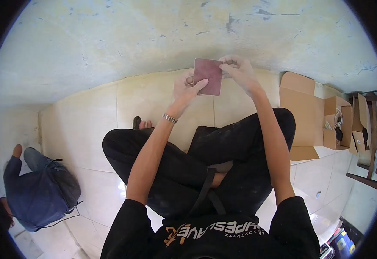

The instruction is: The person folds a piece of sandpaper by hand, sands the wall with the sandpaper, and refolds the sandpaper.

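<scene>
In front of the wall, both my hands hold up a square, maroon sheet of sandpaper (209,77) with pale edges. My left hand (187,88) grips its lower left part, thumb lying across the face and fingers behind. At the upper right edge, my right hand (239,73) pinches the sheet between thumb and fingers. Pale dust covers both hands. A metal bracelet (170,118) circles my left wrist.
The wall (154,39) ahead has scuffed, patchy paint. On the right stand an opened cardboard box (300,116), a smaller box with cables (338,125) and a wooden rack (371,138). Another person (42,194) sits at the left on the tiled floor (80,125).
</scene>
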Demonstrator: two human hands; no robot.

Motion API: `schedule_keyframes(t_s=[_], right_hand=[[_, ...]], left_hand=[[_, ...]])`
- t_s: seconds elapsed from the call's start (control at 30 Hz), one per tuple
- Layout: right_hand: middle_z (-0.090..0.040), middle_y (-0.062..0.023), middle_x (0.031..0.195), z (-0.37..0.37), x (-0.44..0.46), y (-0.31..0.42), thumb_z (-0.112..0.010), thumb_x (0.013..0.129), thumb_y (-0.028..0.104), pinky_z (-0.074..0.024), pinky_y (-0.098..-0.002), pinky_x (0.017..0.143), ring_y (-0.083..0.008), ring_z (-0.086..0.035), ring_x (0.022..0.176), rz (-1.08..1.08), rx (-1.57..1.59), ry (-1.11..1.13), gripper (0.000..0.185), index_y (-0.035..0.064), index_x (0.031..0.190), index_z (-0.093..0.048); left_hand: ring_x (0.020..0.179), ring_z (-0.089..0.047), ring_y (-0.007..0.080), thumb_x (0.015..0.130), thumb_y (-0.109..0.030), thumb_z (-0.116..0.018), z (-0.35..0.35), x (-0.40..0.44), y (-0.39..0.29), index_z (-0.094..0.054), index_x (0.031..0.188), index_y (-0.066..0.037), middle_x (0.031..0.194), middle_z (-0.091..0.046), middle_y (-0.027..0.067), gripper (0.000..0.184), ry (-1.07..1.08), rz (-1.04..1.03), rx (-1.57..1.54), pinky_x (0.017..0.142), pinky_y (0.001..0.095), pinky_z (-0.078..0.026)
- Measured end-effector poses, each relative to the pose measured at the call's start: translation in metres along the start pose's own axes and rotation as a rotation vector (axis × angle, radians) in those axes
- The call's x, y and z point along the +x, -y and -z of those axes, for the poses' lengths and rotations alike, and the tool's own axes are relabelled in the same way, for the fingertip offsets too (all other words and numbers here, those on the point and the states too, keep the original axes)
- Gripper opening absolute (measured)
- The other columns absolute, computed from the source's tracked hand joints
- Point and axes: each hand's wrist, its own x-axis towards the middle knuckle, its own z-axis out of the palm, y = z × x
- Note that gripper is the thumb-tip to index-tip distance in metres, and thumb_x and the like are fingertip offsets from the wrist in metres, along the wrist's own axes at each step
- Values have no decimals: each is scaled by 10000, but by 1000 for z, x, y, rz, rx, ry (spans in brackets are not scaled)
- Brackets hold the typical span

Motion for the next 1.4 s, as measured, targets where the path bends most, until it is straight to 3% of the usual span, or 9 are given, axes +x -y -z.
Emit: schedule_keyframes(t_s=[0.23,0.47,0.57,0.67,0.8,0.97,1.07,1.17,1.4], right_hand=[[-643,-72,870,-9,13,-18,-621,821,62,-522,-261,651,-141,-631,717,166,-59,-187,170,-4,974,-654],[-621,-76,763,-15,16,-19,-679,784,115,-496,-271,633,-133,-610,716,314,-257,-401,242,-10,984,-623],[-624,-98,784,-12,12,-13,-714,749,156,-495,-304,700,-156,-610,742,237,-326,-270,334,0,1019,-595],[-627,-59,837,-19,5,-19,-729,747,135,-459,-329,846,-151,-596,848,425,-397,-128,439,2,1112,-526],[-609,-40,782,-32,5,-34,-723,730,100,-428,-338,903,-158,-590,852,547,-587,-252,517,-3,1176,-482],[-603,-101,979,-23,7,-22,-710,738,125,-420,-363,946,-223,-568,985,236,-389,-163,633,-3,1281,-410],[-574,-136,1110,-19,9,-27,-707,744,143,-432,-375,932,-248,-546,1062,309,-369,-99,646,0,1296,-405],[-579,-151,1138,-28,8,-34,-693,755,136,-439,-380,923,-254,-548,1090,507,-470,-233,613,-4,1290,-429],[-591,-178,1116,-17,12,-22,-668,759,142,-457,-368,894,-270,-584,1023,258,-361,-190,512,-9,1215,-493]], left_hand=[[883,-645,154,914,-47,-536,3,2,-9,-493,1231,15,1065,-639,111,327,90,60,-380,794,350,-572],[898,-633,182,910,1,-506,-1,5,-4,-469,1244,42,1074,-609,113,339,13,36,-360,815,402,-579],[867,-632,183,895,36,-502,3,8,1,-471,1236,52,1066,-608,121,342,-120,47,-201,782,387,-595],[833,-632,176,886,52,-504,4,11,7,-477,1219,62,1056,-611,127,334,-143,43,-224,751,375,-605],[777,-628,165,886,50,-507,9,15,19,-480,1205,71,1003,-616,115,321,-123,18,-132,734,370,-608],[719,-615,146,884,48,-511,5,10,8,-488,1192,77,951,-610,94,310,-133,32,-190,723,369,-611],[712,-610,140,882,44,-518,2,9,8,-495,1180,75,963,-602,92,301,-147,20,-182,722,372,-612],[732,-613,143,882,39,-518,3,9,7,-497,1175,67,987,-598,96,295,-106,8,-210,725,373,-611],[810,-635,164,895,10,-512,1,8,0,-512,1174,29,1007,-621,108,279,-91,27,-233,718,344,-604]])
